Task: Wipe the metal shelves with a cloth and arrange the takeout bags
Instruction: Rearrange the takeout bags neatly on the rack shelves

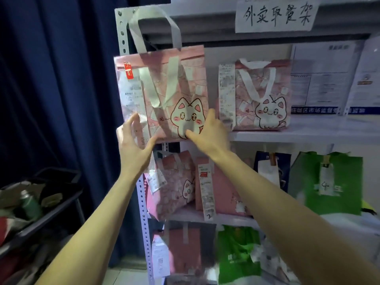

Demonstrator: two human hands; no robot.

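Subject: bag [164,89], pink, cat print, grey-white handles, long receipt and red sticker on its left face. It is at the left end of the top shelf [298,135], in front of the perforated post [121,31], upright, its base level with the shelf's front edge. Whether the base rests on the shelf cannot be told.

Left hand [133,140]: at the bag's lower left corner, fingers [131,122] straight and spread along the left edge, thumb reaching toward the base. Nothing is gripped; the hand is open against the bag.

Right hand [207,130]: at the lower right corner, fingers [211,116] extended up the right edge, thumb laid across the front over the cat print. It too is open, pressing rather than clasping.

Same shelf, to the right: second bag [265,95] of the same pattern, standing, receipt hanging down its left side, apart from the first.

Above: handwritten sign [275,15] fixed to the shelf top. Notices [322,79] on the wall behind.

Shelf below: two pink bags [176,182], a dark bag [271,165] and a green bag [329,182] with a tag marked 4. Lowest level: further pink and green bags, blurred.

Left of the shelves: blue curtain [51,79] and a black cart [41,212] carrying mixed items.
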